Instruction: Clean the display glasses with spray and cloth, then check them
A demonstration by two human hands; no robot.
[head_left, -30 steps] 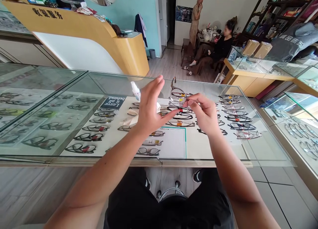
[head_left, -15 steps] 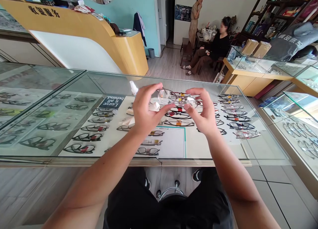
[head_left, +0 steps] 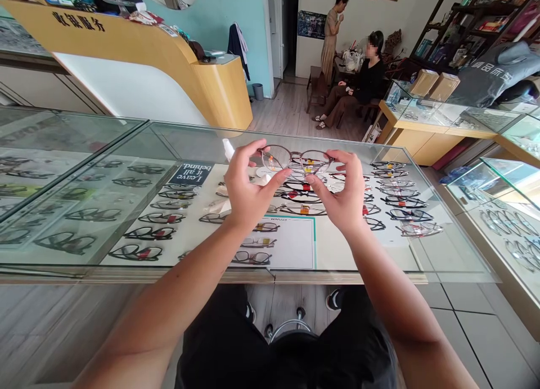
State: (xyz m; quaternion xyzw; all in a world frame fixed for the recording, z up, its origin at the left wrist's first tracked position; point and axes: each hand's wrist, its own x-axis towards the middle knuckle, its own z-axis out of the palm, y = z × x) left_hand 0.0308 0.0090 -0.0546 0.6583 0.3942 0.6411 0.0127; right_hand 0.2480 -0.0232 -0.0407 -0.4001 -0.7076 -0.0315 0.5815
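Observation:
A pair of eyeglasses (head_left: pixel 296 154) with a thin dark frame and clear round lenses is held up over the glass display case (head_left: pixel 337 265). My left hand (head_left: pixel 248 186) grips its left side between thumb and fingers. On the other side, my right hand (head_left: pixel 343 186) pinches the frame near the right lens. The lenses face me, and the temples are mostly hidden by my fingers. Just past my left hand a white bottle (head_left: pixel 228 149) stands on the glass. Something white, perhaps a cloth (head_left: pixel 264 179), shows partly behind my left hand.
Under the glass lie rows of eyeglasses (head_left: pixel 135 253) and a dark blue card (head_left: pixel 189 174). A wooden counter (head_left: pixel 223 91) stands at the back left. Farther off, one person (head_left: pixel 366 85) sits and another (head_left: pixel 333 35) stands. More display cases (head_left: pixel 493 192) line the right.
The eyeglasses have been tilted up and turned, so both lenses now face me more squarely. My right hand has shifted slightly. The seated person in the background has leaned a little left.

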